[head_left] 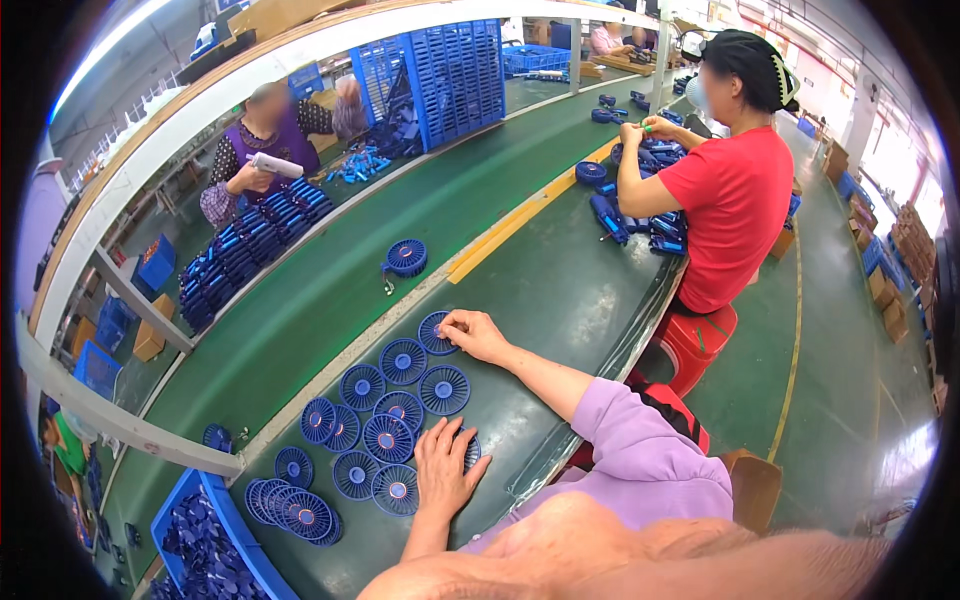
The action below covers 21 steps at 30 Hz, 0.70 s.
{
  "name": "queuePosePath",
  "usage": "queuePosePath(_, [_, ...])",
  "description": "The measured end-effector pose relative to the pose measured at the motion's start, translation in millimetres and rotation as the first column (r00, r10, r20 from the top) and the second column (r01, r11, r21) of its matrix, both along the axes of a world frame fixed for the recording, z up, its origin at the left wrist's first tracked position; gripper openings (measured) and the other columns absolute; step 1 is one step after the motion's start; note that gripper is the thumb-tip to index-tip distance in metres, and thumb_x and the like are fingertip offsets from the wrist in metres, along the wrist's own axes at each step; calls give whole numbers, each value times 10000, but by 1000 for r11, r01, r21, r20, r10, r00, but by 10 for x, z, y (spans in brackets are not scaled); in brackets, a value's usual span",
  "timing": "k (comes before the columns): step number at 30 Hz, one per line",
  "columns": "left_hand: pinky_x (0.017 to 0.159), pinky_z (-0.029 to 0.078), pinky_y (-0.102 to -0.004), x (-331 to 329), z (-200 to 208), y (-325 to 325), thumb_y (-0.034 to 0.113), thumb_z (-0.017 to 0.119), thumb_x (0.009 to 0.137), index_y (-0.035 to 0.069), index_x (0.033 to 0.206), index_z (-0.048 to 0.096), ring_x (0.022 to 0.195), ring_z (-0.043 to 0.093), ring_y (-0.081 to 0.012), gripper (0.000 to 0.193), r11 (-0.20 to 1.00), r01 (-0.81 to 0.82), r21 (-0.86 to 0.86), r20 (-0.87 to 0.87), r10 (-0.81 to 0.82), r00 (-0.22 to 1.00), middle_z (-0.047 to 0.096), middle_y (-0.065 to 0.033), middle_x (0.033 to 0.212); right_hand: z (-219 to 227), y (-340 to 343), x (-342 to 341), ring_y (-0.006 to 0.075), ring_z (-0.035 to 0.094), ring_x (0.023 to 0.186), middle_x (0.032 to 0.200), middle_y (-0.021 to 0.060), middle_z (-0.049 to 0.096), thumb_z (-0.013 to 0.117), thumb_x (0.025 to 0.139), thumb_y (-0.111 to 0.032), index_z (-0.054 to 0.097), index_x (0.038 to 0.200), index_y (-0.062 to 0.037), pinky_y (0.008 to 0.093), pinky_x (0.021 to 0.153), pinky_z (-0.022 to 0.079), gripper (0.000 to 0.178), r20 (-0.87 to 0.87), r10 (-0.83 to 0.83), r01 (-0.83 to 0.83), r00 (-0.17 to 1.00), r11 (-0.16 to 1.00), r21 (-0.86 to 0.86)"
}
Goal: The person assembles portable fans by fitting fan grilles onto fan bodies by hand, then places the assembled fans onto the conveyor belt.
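Note:
My right hand (478,336) reaches over the green worktop (540,310), its thumb and fingers pinched together at the centre of a round blue fan grille (432,322). Whatever sits between those fingertips is too small to make out. Lying flat with fingers spread, my left hand (445,468) rests beside more grilles and partly covers one fan grille (472,452). Between and left of my hands several similar blue grilles lie face up, among them a fan grille (444,389); many have a small reddish-orange centre. A stack of grilles (306,514) leans at the lower left.
A blue crate (245,550) of small dark blue parts stands at lower left. Beyond the worktop runs a green conveyor belt (330,290) carrying a blue fan head (406,257). Co-workers sit across it and at right, one in a red shirt (735,210) near a red stool (700,345).

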<state>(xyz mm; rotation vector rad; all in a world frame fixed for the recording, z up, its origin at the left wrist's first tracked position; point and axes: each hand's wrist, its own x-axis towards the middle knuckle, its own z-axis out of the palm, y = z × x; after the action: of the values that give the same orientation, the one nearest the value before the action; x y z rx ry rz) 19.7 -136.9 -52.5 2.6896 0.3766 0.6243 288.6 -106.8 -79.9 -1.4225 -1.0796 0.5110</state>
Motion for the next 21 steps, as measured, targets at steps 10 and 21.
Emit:
queuePosePath(10, [1057, 299, -475, 8, 18, -1, 310, 760, 736, 103, 1141, 620, 1247, 435, -314, 476, 1000, 5, 3, -3, -5, 1000, 531, -97, 1282, -11, 0, 4, 56, 585, 697, 839, 4, 679, 587, 921, -173, 647, 949, -34, 221, 559, 482, 153, 23, 3, -4, 1000, 1000, 29])
queuePosePath(21, [1059, 296, -482, -5, 4, 8, 313, 754, 740, 106, 1141, 620, 1247, 432, -320, 471, 1000, 7, -5, 1, -7, 1000, 527, -100, 1284, 51, -5, -36, 78, 622, 696, 782, 49, 687, 605, 878, -128, 665, 913, 1, 248, 626, 505, 147, 23, -29, 28, 999, 999, 18])
